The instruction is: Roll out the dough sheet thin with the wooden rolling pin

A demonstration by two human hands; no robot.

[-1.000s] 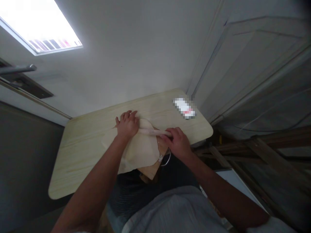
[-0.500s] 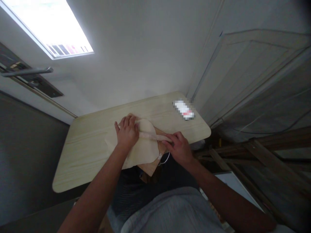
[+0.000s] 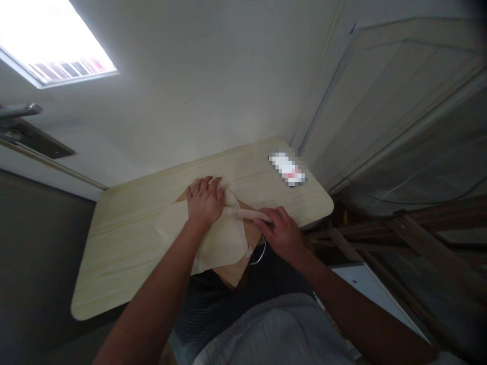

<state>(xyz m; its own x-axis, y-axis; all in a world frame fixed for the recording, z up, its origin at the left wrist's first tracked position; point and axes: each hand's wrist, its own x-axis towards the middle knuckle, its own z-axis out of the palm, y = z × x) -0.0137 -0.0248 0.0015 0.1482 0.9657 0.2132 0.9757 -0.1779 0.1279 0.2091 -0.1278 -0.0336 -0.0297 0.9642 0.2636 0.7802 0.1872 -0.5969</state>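
A pale rolling pin (image 3: 247,213) lies across a thin, wide sheet of dough (image 3: 220,243). My right hand (image 3: 283,230) is closed around the pin's right end, with the thumb on the near side. My left hand (image 3: 205,200) rests palm down over the dough in line with the pin, its fingers spread and pointing away from me. The pin's left end is hidden, apparently beneath that palm. Under the dough is a brown wooden board (image 3: 232,271), its corners showing at the front and right. A curved metal handle (image 3: 261,253) sticks out at the board's right corner.
The light wood-grain table (image 3: 117,248) has rounded corners and stands against a white door (image 3: 190,101). A phone-like white object (image 3: 287,169), blurred by pixels, lies at the back right. Wooden beams (image 3: 418,238) and a white panel (image 3: 365,284) are to the right.
My left hand has shifted slightly right along the dough, and the board's back-left corner now shows. The right hand keeps its grip on the pin. The view has turned a little.
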